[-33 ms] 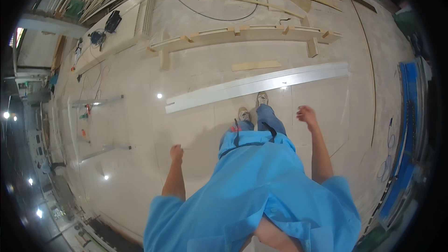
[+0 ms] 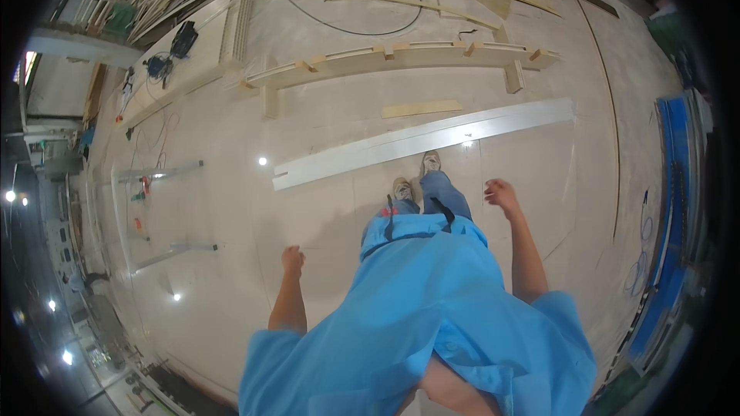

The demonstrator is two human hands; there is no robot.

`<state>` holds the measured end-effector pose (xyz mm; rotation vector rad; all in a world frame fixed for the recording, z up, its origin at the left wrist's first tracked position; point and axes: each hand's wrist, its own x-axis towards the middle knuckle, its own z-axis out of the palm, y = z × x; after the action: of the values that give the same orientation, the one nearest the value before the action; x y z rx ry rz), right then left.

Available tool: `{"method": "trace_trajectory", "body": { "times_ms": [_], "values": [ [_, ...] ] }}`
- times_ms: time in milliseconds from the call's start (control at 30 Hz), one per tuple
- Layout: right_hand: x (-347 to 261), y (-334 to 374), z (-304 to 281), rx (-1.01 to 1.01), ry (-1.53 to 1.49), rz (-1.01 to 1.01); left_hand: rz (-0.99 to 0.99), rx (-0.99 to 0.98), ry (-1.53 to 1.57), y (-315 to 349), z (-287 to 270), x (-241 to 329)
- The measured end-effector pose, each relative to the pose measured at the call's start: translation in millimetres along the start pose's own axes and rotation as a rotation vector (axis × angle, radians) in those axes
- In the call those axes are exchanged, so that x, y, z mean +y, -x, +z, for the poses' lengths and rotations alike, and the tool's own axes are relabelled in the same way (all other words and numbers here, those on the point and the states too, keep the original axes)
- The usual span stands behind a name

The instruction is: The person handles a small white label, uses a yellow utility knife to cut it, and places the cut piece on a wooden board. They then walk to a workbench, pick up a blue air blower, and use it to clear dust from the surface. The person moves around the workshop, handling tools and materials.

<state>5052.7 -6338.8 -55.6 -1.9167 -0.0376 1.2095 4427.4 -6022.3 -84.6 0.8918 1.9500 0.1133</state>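
My right hand [image 2: 501,194] hangs in the air right of my knees, fingers loosely bent and nothing in them. On the other side, my left hand [image 2: 292,260] is held low and empty, its fingers loosely curled and small in view. Neither hand touches anything. A long silvery-white panel [image 2: 370,149] lies slantwise on the floor just past my shoes [image 2: 432,162], with a notch in its left end; it is the thing nearest to my right hand. Beyond the panel lies a short pale wooden strip [image 2: 421,109].
A long pale wooden frame [image 2: 416,59] with short legs stands farther off. At left are a metal frame [image 2: 123,216] on the floor and a pale board stack [image 2: 189,69] with a black tool bag [image 2: 183,38]. Blue lengths [image 2: 669,208] lie at right.
My right hand has shifted slightly left and toward me. My left hand has dropped a little. The panel and the things on the floor lie as before.
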Motion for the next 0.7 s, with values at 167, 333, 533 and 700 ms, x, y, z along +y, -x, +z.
{"method": "trace_trajectory", "body": {
  "times_ms": [167,333,533,700],
  "values": [
    [80.6,29.2,35.8,0.034,-0.067,0.194,-0.18,-0.152,0.053,2.1,2.6,-7.4],
    [177.1,84.9,36.5,0.279,-0.415,0.314,0.452,-0.391,-0.31,-68.2,58.1,151.4],
    [340.9,172.5,78.1,0.576,-0.709,0.571,0.923,-0.506,-0.327,55.1,222.2,423.5],
    [388.6,160.9,133.4,0.059,0.024,0.598,1.191,-0.894,-0.263,236.1,338.1,439.9]
  ]
}}
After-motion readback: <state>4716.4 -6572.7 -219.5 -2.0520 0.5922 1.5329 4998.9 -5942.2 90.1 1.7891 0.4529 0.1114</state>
